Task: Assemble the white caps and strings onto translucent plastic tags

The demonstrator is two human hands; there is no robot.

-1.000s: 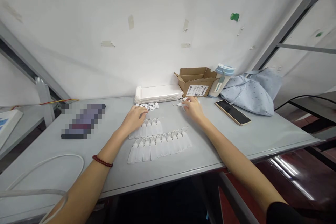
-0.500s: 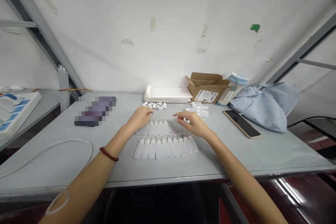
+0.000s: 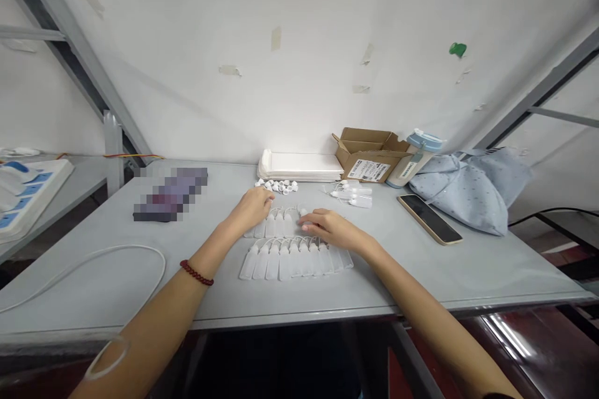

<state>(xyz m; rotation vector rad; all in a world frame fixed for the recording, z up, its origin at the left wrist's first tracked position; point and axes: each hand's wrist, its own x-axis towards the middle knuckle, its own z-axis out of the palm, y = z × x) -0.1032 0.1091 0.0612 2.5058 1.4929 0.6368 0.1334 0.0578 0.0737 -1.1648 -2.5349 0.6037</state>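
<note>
My left hand (image 3: 255, 207) is closed, thumb and fingertips pressed together, at the left end of the upper row of small translucent white bottles (image 3: 279, 224). Whatever its fingertips may hold is too small to make out. At that row's right end, my right hand (image 3: 331, 228) has its fingers bent over a bottle, whose white top (image 3: 302, 212) shows beside the fingertips. A longer lower row of similar bottles (image 3: 294, 260), with thin white loops at their necks, lies nearer the table's front edge. Behind the left hand is a pile of small white caps (image 3: 281, 186).
More loose bottles (image 3: 358, 192) lie behind my right hand. Along the wall are a stack of white trays or sheets (image 3: 302, 166), an open cardboard box (image 3: 369, 159) and a tumbler (image 3: 414, 159). A phone (image 3: 429, 218) and blue cloth bag (image 3: 463, 190) lie right; a white cable (image 3: 140, 247) left.
My right hand has moved left and down, onto the right end of the upper row, and its fingers have come closer together. My left hand stays nearly in place.
</note>
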